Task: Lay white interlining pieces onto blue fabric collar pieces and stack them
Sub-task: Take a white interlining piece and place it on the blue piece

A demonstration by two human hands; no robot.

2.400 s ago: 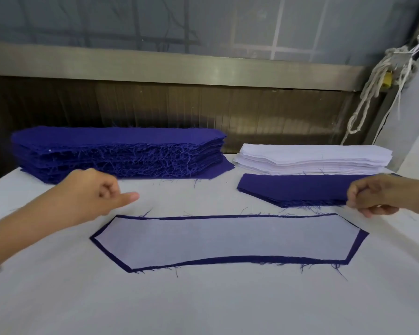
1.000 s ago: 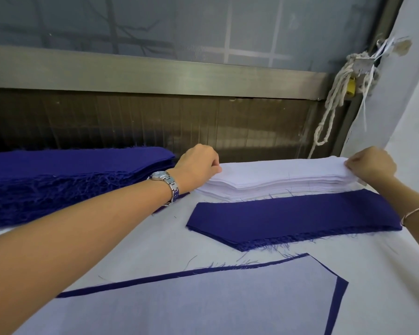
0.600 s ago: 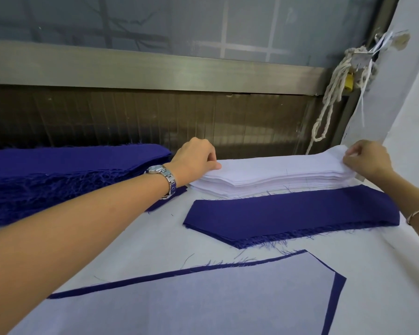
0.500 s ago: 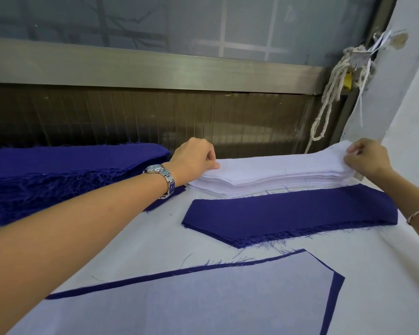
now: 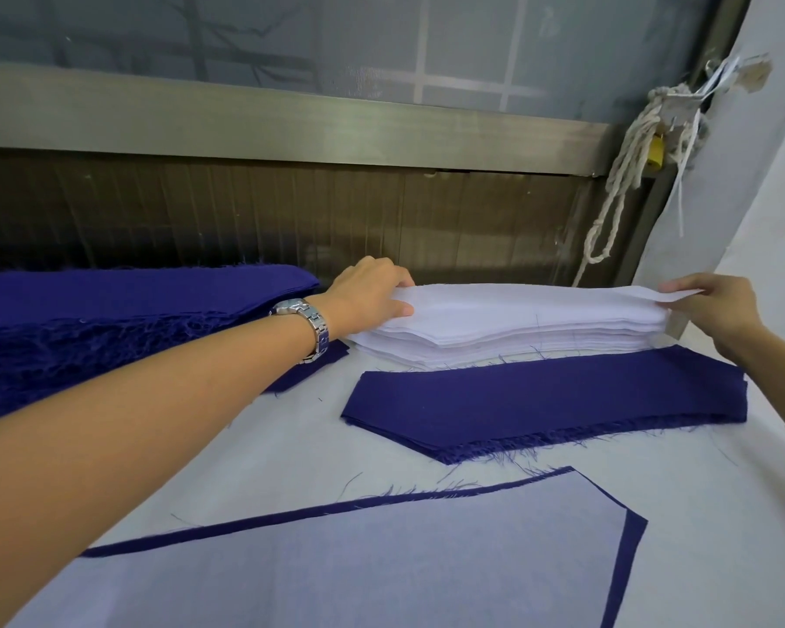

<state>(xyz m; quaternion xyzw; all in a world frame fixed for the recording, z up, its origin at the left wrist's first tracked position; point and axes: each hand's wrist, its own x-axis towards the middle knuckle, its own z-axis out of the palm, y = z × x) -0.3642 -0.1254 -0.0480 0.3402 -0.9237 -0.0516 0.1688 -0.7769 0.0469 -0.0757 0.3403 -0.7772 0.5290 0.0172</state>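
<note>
Now our left hand (image 5: 368, 294) and right hand (image 5: 717, 305) each pinch an end of the top white interlining piece (image 5: 531, 299), lifting it off its stack (image 5: 495, 339) at twelve o'clock, behind the blue collar pieces (image 5: 549, 405) on the table (image 5: 291, 451).

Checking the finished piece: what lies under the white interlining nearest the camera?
A blue collar piece shows as a border along the near white interlining's far and right edges. The rest of it is covered, and the left end is hidden by the forearm.
</note>
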